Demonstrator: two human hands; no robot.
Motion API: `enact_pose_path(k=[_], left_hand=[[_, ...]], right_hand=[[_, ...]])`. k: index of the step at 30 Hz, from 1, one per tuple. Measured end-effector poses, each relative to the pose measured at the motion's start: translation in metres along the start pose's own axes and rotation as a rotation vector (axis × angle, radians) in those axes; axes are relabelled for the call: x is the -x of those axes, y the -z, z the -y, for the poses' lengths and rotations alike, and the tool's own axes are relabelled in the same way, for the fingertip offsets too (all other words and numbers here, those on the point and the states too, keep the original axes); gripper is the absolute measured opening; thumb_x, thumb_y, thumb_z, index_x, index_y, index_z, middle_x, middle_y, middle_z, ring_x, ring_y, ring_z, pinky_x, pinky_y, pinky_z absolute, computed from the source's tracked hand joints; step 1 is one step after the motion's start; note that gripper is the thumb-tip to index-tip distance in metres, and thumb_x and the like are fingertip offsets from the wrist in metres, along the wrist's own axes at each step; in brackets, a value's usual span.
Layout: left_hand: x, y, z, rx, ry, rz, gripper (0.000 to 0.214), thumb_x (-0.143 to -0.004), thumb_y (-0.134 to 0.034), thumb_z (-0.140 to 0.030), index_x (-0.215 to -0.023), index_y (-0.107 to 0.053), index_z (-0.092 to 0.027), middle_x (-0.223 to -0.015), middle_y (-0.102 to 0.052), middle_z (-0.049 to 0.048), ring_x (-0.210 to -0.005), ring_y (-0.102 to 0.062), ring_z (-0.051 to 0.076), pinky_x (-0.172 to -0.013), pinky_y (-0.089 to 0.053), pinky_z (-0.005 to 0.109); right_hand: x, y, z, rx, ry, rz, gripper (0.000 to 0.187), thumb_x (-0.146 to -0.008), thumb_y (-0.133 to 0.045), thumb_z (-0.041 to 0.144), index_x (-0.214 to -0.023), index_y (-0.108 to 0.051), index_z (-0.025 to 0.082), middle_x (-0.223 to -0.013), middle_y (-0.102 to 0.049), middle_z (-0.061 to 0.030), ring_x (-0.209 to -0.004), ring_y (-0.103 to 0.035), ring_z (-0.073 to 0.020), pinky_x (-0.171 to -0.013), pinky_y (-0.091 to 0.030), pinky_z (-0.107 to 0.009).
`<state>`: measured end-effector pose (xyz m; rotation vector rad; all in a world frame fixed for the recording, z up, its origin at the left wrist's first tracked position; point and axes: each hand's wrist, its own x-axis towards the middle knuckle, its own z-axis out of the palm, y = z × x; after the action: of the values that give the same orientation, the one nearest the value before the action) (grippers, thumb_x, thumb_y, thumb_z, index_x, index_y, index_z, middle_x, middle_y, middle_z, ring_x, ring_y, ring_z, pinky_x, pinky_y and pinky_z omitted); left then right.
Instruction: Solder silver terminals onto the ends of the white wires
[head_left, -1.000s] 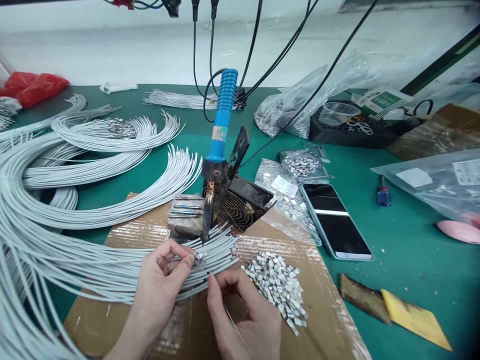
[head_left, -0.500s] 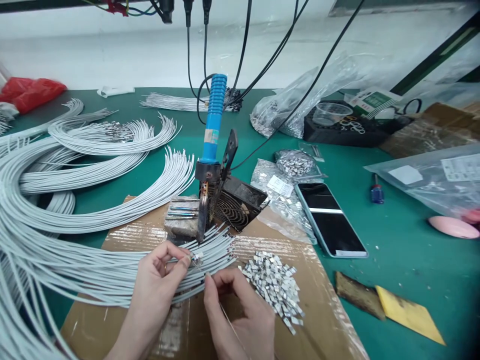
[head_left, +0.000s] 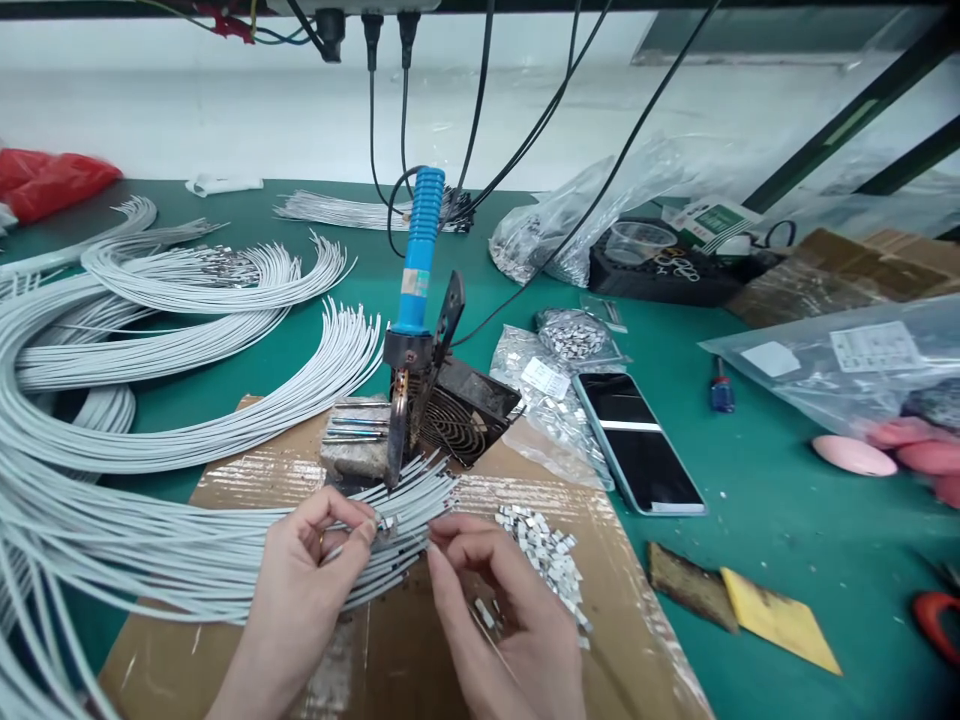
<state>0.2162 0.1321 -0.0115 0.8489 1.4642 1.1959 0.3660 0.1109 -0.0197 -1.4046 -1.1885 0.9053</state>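
Observation:
My left hand (head_left: 315,560) is closed in a pinch on a small silvery metal piece (head_left: 386,525), just below the soldering iron's tip. To its right, my right hand (head_left: 499,605) has thumb and fingertips pressed together on a thin solder wire (head_left: 491,640), which trails down past the palm. The blue-handled soldering iron (head_left: 412,300) stands tip down in a dark metal holder. Under and behind my hands lies a bundle of white cables (head_left: 202,540), their ends fanned out. A pile of small metal pieces (head_left: 551,560) is partly hidden by my right hand.
Cardboard (head_left: 405,650) covers the green table (head_left: 757,500). A small fan (head_left: 465,420) sits behind the iron, a phone (head_left: 645,450) to the right. Further right are a yellow sponge (head_left: 780,620), a screwdriver (head_left: 721,390) and plastic bags (head_left: 825,350). Cable coils (head_left: 187,280) lie left.
My right hand has moved slightly right, away from the left, and now covers part of the metal pile. The left hand keeps its pinch. The whole view has shifted a little.

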Motion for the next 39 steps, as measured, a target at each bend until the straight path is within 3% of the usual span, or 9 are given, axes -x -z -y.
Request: enact_pose_path(k=[2, 5, 10, 18, 27, 33, 39], left_hand=[[0.0, 0.0, 0.0, -0.002, -0.006, -0.006, 0.018, -0.074, -0.082, -0.027, -0.066, -0.069, -0.019, -0.083, -0.073, 0.0022, -0.07, -0.061, 0.015, -0.062, -0.045, 0.021], [-0.001, -0.002, -0.002, 0.005, -0.015, -0.01, 0.017, -0.077, -0.08, -0.027, -0.067, -0.069, -0.019, -0.082, -0.074, 0.0015, -0.07, -0.063, 0.014, -0.063, -0.046, 0.02], [-0.004, -0.002, -0.008, -0.005, 0.014, 0.046, 0.016, -0.075, -0.082, -0.023, -0.067, -0.068, -0.019, -0.082, -0.074, 0.001, -0.072, -0.067, 0.014, -0.066, -0.051, 0.019], [-0.007, -0.001, -0.011, -0.053, 0.006, 0.034, 0.016, -0.08, -0.079, -0.022, -0.069, -0.068, -0.019, -0.086, -0.075, 0.0014, -0.073, -0.069, 0.012, -0.065, -0.053, 0.015], [-0.013, -0.014, -0.03, -0.022, -0.008, -0.058, 0.015, -0.064, -0.081, -0.022, -0.059, -0.068, -0.018, -0.07, -0.075, 0.0023, -0.06, -0.067, 0.012, -0.055, -0.051, 0.015], [-0.014, -0.016, -0.032, -0.017, -0.007, -0.06, 0.013, -0.063, -0.081, -0.022, -0.059, -0.07, -0.017, -0.071, -0.076, 0.0033, -0.061, -0.067, 0.013, -0.056, -0.052, 0.016], [-0.014, -0.014, -0.031, -0.019, -0.037, -0.055, 0.012, -0.065, -0.08, -0.02, -0.06, -0.07, -0.018, -0.073, -0.076, 0.0032, -0.063, -0.069, 0.013, -0.058, -0.052, 0.015]], right_hand=[[-0.003, -0.001, 0.0, -0.018, 0.0, 0.027, 0.023, -0.095, -0.062, 0.032, -0.075, -0.059, 0.023, -0.112, -0.071, -0.0071, -0.107, -0.068, -0.0216, -0.09, -0.052, -0.027], [-0.006, -0.004, 0.002, -0.066, -0.028, 0.072, 0.022, -0.095, -0.061, 0.03, -0.075, -0.057, 0.023, -0.117, -0.072, -0.0068, -0.112, -0.07, -0.0224, -0.096, -0.051, -0.03], [-0.007, -0.009, 0.007, -0.08, -0.061, 0.062, 0.021, -0.093, -0.063, 0.024, -0.073, -0.057, 0.023, -0.11, -0.076, -0.0067, -0.101, -0.074, -0.0192, -0.086, -0.055, -0.024], [-0.008, -0.014, 0.006, -0.088, -0.085, 0.026, 0.019, -0.092, -0.064, 0.025, -0.075, -0.057, 0.024, -0.11, -0.078, -0.0039, -0.104, -0.076, -0.0158, -0.081, -0.057, -0.018], [-0.009, -0.016, 0.007, -0.071, -0.032, -0.019, 0.02, -0.093, -0.066, 0.024, -0.074, -0.059, 0.023, -0.111, -0.079, -0.006, -0.102, -0.077, -0.0182, -0.078, -0.059, -0.019], [-0.01, -0.017, 0.01, -0.06, -0.021, -0.049, 0.02, -0.092, -0.066, 0.023, -0.073, -0.059, 0.022, -0.11, -0.08, -0.0102, -0.101, -0.079, -0.0228, -0.07, -0.062, -0.022], [-0.01, -0.017, 0.012, -0.074, -0.035, -0.067, 0.02, -0.091, -0.067, 0.022, -0.073, -0.058, 0.023, -0.109, -0.08, -0.0084, -0.099, -0.079, -0.0211, -0.065, -0.061, -0.018]])
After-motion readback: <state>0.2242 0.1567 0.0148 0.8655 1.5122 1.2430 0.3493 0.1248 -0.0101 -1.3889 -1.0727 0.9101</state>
